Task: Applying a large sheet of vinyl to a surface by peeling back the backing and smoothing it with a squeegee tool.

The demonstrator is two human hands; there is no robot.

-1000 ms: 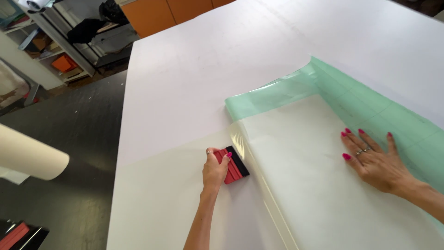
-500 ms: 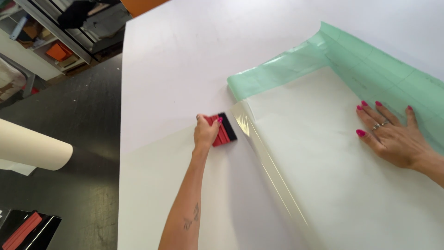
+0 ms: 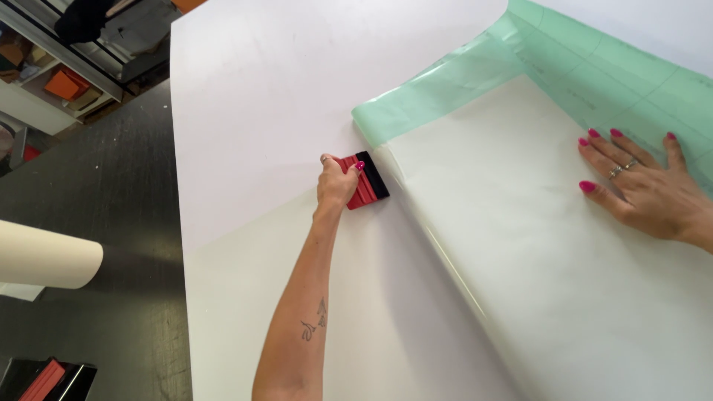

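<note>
Squeegee work was the step in hand, judging from the pictures: you were pressing film down onto the large white board (image 3: 252,111) that served as the work surface. Nearest you, on the board's lower half, lay the glossy, faintly cream film already flattened. Farther up that surface, your left hand (image 3: 336,182) had its fingers curled tight around the red squeegee (image 3: 364,187), a flat rectangular tool with a dark felt edge, set against the board right where the loose sheet (image 3: 535,245) lifted away in a shiny fold. To the right of the squeegee, your right hand (image 3: 642,189) lay flat on the matte white sheet, fingers spread wide and gripping nothing. Beyond both hands, toward the board's far side, the pale green gridded backing (image 3: 460,85) was rolled back in a soft curl. The next move probably called for even, overlapping strokes along the fold while the flat hand kept the sheet taut. Left of the board, a cream paper roll (image 3: 44,256) projected over the dark floor.
</note>
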